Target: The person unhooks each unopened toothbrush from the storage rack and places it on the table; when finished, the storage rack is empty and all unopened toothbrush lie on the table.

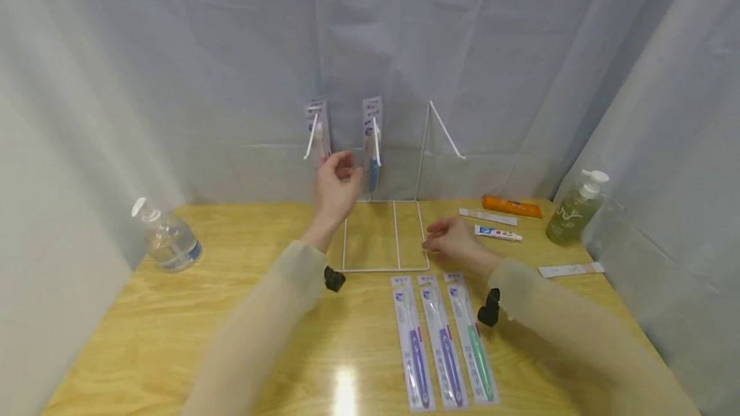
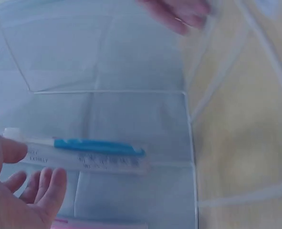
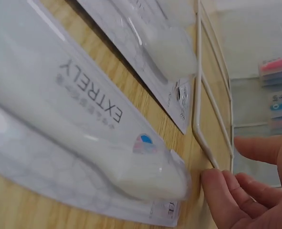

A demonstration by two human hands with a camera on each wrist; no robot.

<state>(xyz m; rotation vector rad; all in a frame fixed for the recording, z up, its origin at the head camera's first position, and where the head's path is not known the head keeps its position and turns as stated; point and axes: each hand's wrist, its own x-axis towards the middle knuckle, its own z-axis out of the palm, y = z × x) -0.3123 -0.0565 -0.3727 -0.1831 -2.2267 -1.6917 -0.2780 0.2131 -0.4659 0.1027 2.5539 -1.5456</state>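
Near the far edge of your table (image 1: 173,313) stands a white wire rack (image 1: 396,236), a packaged pink toothbrush (image 1: 325,128) and blue toothbrush (image 1: 373,173) hanging from it; nearer you, purple toothbrushes (image 1: 417,358) and a green toothbrush (image 1: 476,355) lie packaged.

On my left, a clear bottle with a white pump (image 1: 172,242) stands upright on the wooden bench (image 1: 133,339). Over on my right I see a greenish pump bottle (image 1: 571,217) near the far corner. Left of it lie an orange tube (image 1: 511,207), a slim pale packet (image 1: 488,217) and a small white-and-blue tube (image 1: 497,234); another pale packet (image 1: 571,269) lies nearer me. Grey curtains (image 1: 243,50) hang behind.
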